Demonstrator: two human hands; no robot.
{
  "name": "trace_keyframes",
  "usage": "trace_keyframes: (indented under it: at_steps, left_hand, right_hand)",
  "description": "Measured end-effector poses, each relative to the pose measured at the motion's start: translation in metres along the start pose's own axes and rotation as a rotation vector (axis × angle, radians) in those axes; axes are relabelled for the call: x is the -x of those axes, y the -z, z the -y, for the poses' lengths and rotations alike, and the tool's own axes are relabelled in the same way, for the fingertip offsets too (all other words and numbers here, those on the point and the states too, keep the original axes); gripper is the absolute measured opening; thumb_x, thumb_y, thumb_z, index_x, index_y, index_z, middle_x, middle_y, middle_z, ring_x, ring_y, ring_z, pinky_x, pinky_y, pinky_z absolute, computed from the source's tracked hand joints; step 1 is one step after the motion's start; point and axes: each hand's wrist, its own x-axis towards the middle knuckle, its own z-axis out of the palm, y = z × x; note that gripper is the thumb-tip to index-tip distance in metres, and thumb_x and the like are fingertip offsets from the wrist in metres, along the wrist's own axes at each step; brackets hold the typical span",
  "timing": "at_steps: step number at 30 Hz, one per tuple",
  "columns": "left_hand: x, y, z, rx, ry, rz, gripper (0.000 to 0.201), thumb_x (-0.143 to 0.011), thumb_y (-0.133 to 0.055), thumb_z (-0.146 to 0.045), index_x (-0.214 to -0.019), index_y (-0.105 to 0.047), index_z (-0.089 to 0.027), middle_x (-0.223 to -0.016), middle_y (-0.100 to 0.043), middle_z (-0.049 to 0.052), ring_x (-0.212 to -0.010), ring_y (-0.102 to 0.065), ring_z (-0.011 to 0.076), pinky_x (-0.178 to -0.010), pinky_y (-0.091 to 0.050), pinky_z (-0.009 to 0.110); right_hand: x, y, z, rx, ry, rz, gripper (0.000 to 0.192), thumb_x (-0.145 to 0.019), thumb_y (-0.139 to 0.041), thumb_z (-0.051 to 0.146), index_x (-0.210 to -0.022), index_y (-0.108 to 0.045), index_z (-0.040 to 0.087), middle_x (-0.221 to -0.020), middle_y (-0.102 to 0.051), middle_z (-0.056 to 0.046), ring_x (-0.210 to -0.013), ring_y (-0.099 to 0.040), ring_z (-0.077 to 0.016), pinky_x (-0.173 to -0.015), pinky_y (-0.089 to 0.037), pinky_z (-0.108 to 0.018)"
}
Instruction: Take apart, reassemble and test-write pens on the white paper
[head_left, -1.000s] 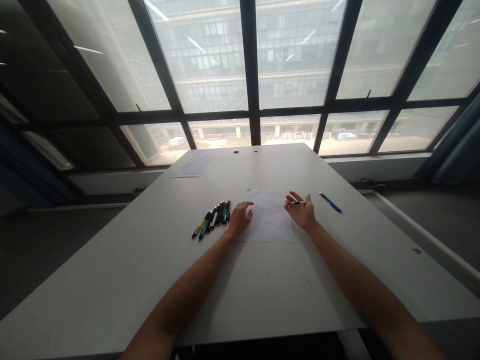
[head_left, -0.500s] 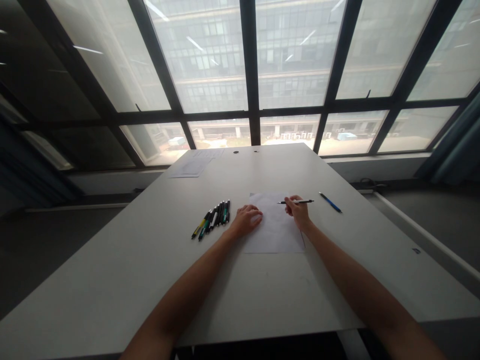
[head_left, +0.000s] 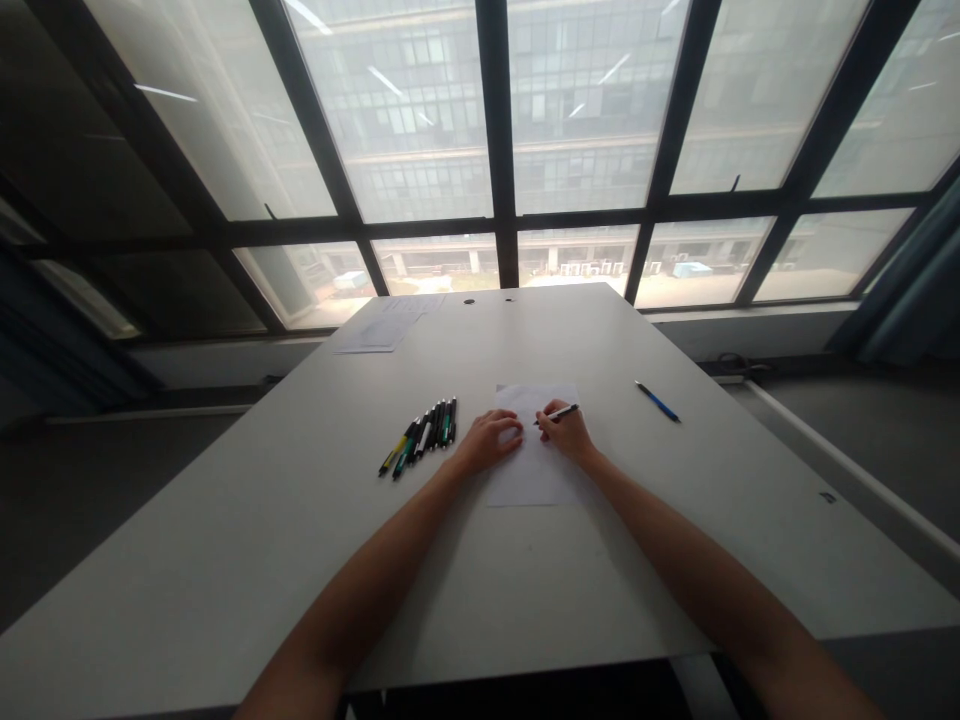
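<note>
1. Right of centre in the frame, the right hand (head_left: 564,432) grips a black-and-white pen (head_left: 565,411) over the white paper (head_left: 525,482); whether its tip touches is too small to tell.
2. The left hand (head_left: 491,440) grasps nothing, lying with bent fingers across the paper's left edge; between them, the two hands hide parts of the sheet.
3. Just left of that hand, a row of pens (head_left: 424,434), mostly black with some green, white and yellow, lies slanted on the white table (head_left: 525,590).
4. Right of the right hand and apart from it, a blue pen (head_left: 658,401) lies diagonally.
5. Toward the upper left of the tabletop are more sheets (head_left: 375,333); a dark disc (head_left: 469,301) sits near the far edge.
6. Dark-framed windows (head_left: 427,110) fill the top of the frame, with blue curtains (head_left: 911,295) at both sides.
</note>
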Motion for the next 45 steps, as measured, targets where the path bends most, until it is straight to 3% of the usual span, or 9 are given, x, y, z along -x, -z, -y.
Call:
trace_keyframes:
  at_steps: [16, 33, 36, 40, 42, 45]
  left_hand:
    - [0.0, 0.001, 0.0, -0.006, 0.007, 0.016, 0.027, -0.084, -0.064, -0.039, -0.106, -0.071, -0.026, -0.122, -0.063, 0.007, -0.114, -0.058, 0.0231, -0.103, -0.042, 0.039]
    - [0.001, 0.002, 0.0, 0.01, 0.015, 0.021, 0.027, -0.084, -0.064, -0.039, -0.106, -0.072, -0.026, -0.123, -0.063, 0.008, -0.116, -0.057, 0.0239, -0.105, -0.042, 0.04]
    - [0.001, 0.0, 0.003, 0.017, 0.013, 0.013, 0.026, -0.083, -0.064, -0.039, -0.105, -0.072, -0.026, -0.123, -0.063, 0.007, -0.116, -0.057, 0.0237, -0.105, -0.042, 0.041]
    - [0.001, -0.001, 0.006, 0.023, 0.008, 0.006, 0.025, -0.083, -0.065, -0.038, -0.105, -0.071, -0.026, -0.122, -0.063, 0.007, -0.116, -0.057, 0.0238, -0.105, -0.042, 0.041]
    - [0.0, 0.0, 0.004, 0.027, 0.006, -0.021, 0.026, -0.084, -0.065, -0.037, -0.107, -0.07, -0.025, -0.122, -0.063, 0.008, -0.117, -0.056, 0.0244, -0.105, -0.042, 0.042]
    - [0.0, 0.007, -0.004, 0.055, -0.014, -0.115, 0.034, -0.086, -0.064, -0.036, -0.118, -0.064, -0.025, -0.121, -0.063, 0.008, -0.117, -0.055, 0.0244, -0.103, -0.043, 0.044]
  right_hand:
    - [0.0, 0.003, 0.009, 0.103, -0.047, 0.037, 0.017, -0.081, -0.059, 0.032, -0.07, -0.057, 0.018, -0.054, -0.066, -0.001, -0.046, -0.064, -0.014, -0.044, -0.044, -0.019]
    - [-0.002, -0.001, -0.004, 0.043, -0.04, 0.018, 0.023, -0.082, -0.061, 0.039, -0.072, -0.055, 0.019, -0.053, -0.064, 0.0, -0.043, -0.061, -0.0137, -0.042, -0.042, -0.02]
    - [-0.003, 0.002, -0.002, -0.028, -0.01, -0.09, 0.032, -0.082, -0.06, 0.05, -0.073, -0.053, 0.019, -0.055, -0.062, 0.0, -0.042, -0.057, -0.0126, -0.041, -0.04, -0.021]
    - [-0.002, 0.012, 0.006, -0.045, 0.113, -0.293, 0.036, -0.087, -0.055, 0.054, -0.084, -0.057, 0.018, -0.057, -0.058, 0.002, -0.046, -0.052, -0.0112, -0.047, -0.041, -0.021]
    - [0.001, 0.016, 0.01, -0.068, 0.142, -0.277, 0.037, -0.093, -0.046, 0.053, -0.095, -0.057, 0.018, -0.065, -0.06, 0.001, -0.046, -0.051, -0.0105, -0.046, -0.041, -0.022]
    - [0.007, 0.018, 0.015, -0.004, 0.197, -0.154, 0.03, -0.097, -0.037, 0.043, -0.108, -0.053, 0.019, -0.077, -0.063, -0.001, -0.05, -0.053, -0.0107, -0.052, -0.043, -0.022]
